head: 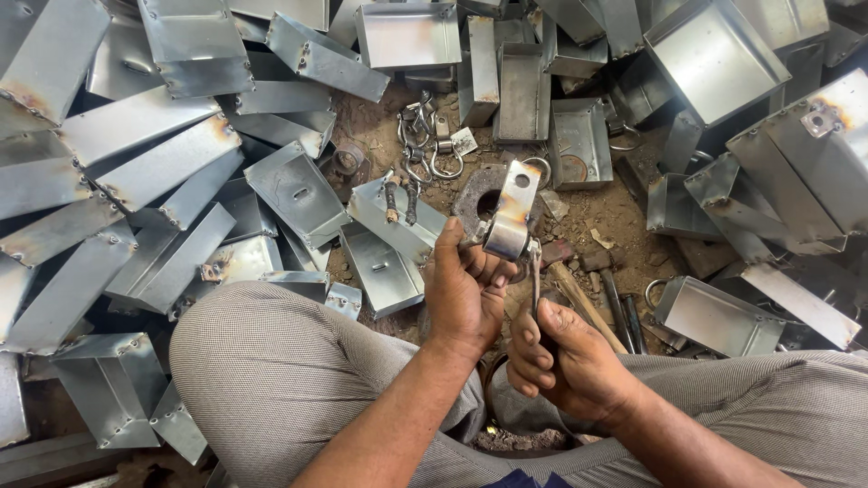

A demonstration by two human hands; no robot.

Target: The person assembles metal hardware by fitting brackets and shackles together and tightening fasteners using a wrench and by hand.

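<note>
My left hand (463, 287) grips a small bent metal bracket (509, 217) with a round hole near its top and scorch marks, holding it upright over the ground. My right hand (559, 360) is closed around the handle of a thin tool (535, 271), whose tip points up against the underside of the bracket. Both hands hover between my knees, which are clad in grey checked trousers (271, 370). Just behind the bracket a thick round metal ring (477, 194) lies on the dirt.
Several open galvanized sheet-metal boxes (298, 194) are heaped all around, left, right and at the back. A hammer (579, 289) and dark rod tools (619, 307) lie on the dirt to the right. Loose wire hooks (429, 145) sit on the ground further back.
</note>
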